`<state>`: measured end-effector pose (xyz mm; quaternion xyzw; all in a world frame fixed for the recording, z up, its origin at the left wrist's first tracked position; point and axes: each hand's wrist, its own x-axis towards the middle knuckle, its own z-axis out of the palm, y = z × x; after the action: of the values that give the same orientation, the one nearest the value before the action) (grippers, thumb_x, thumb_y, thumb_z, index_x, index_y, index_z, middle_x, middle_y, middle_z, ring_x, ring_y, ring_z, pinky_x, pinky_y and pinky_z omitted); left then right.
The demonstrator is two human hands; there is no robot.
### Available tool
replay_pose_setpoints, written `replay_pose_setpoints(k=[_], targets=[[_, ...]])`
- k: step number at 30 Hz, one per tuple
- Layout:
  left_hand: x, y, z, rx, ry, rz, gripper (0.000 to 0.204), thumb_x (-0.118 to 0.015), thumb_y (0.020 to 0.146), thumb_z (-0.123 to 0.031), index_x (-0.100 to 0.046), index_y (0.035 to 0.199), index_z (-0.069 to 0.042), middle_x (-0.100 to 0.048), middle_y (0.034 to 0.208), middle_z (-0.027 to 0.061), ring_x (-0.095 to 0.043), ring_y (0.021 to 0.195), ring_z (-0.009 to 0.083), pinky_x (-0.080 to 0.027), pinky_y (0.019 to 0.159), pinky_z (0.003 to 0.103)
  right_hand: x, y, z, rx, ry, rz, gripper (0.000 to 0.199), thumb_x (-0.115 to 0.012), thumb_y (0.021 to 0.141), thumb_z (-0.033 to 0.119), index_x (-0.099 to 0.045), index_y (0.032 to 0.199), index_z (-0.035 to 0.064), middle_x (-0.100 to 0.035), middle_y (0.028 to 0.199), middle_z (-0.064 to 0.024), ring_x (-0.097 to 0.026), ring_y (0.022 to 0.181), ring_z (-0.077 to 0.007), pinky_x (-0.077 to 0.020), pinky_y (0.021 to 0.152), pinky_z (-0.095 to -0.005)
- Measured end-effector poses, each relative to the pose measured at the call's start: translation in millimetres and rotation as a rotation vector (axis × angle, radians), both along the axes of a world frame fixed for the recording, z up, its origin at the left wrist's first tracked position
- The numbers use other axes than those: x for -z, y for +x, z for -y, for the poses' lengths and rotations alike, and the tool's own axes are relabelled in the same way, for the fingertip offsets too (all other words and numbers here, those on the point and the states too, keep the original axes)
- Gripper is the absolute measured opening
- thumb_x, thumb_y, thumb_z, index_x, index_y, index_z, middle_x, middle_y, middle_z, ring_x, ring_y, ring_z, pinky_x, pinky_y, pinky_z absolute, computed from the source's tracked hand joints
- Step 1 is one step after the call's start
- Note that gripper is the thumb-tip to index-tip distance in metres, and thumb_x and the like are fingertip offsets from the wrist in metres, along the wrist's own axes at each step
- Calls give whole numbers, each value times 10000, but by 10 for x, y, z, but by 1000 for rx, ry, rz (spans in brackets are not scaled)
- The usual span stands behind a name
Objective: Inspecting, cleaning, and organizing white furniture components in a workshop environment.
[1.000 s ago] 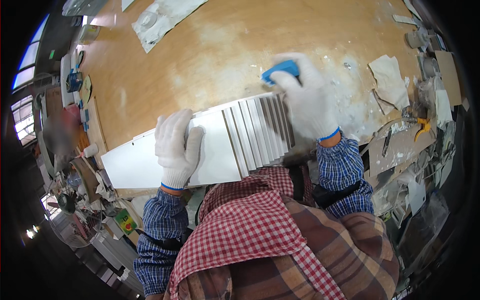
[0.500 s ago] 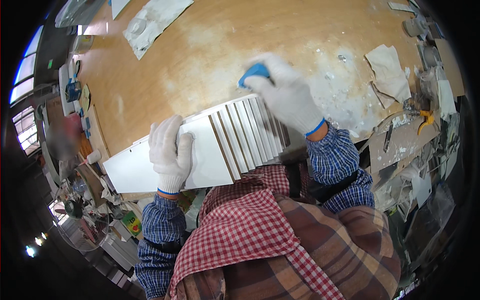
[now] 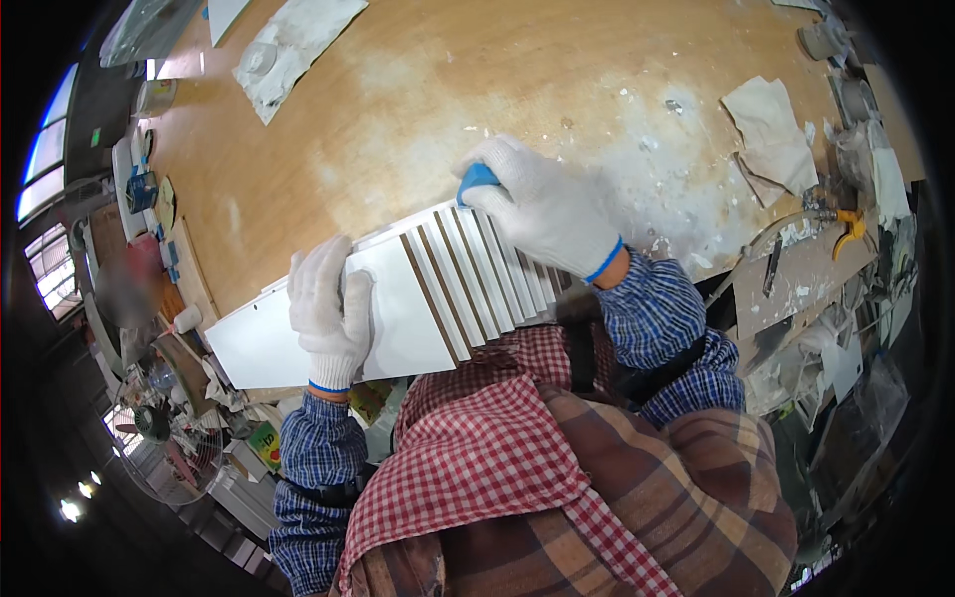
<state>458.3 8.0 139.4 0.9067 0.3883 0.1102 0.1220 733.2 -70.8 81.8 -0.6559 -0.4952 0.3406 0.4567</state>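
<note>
A fanned stack of white panels (image 3: 403, 308) lies along the near edge of the table, its right ends stepped so that brown strips show between the white ones. My left hand (image 3: 328, 306), in a white knit glove, lies flat on the top panel with its fingers stretched out. In a matching glove, my right hand (image 3: 542, 204) grips a blue block (image 3: 477, 183), perhaps a sanding pad, at the far edge of the stepped ends. My palm hides part of those ends, and I cannot make out the block's underside.
The wooden table (image 3: 398, 129) bears white smears. A white sheet with a small round container (image 3: 261, 58) lies far left, crumpled paper (image 3: 768, 139) at right. A yellow-handled air gun (image 3: 849, 229) rests at the right edge. A fan (image 3: 174, 448) stands lower left.
My right hand has moved left and slightly nearer with the blue block, onto the stack's far edge. My left hand stays on the top panel.
</note>
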Motion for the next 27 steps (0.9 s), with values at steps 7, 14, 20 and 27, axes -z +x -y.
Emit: replay_pose_setpoints(k=[7,14,20,27], targets=[[13,-17,-7,0,-1,-10,351,-583,957,-132,-652,1265,21,-685,1214,226,-620,1170,414,-372,1158,554,-29,219,45,92,-84,-89,266,-626,959,223,-609,1149,37,-661,1105,-217,-655,1022,-401,-518,898,-451],[24,-15,-6,-14,22,10,354,-649,897,-138,-672,1216,13,-697,1189,208,-635,1135,390,-388,1134,541,18,217,61,209,-115,-41,247,-642,951,214,-634,1133,48,-672,1062,-195,-675,992,-368,-536,868,-434],[-7,10,19,-17,-10,-31,359,-564,964,-129,-655,1277,20,-690,1223,215,-621,1176,405,-366,1165,548,182,482,293,346,-109,-72,274,-680,943,160,-671,1185,30,-694,891,-85,-651,797,-156,-530,738,-284],[-20,35,21,-30,-8,-33,354,-558,961,-122,-664,1262,30,-690,1222,215,-623,1174,393,-360,1174,533,261,460,387,349,-117,-81,247,-690,916,157,-657,1123,27,-669,1082,-196,-664,1003,-356,-536,885,-413]])
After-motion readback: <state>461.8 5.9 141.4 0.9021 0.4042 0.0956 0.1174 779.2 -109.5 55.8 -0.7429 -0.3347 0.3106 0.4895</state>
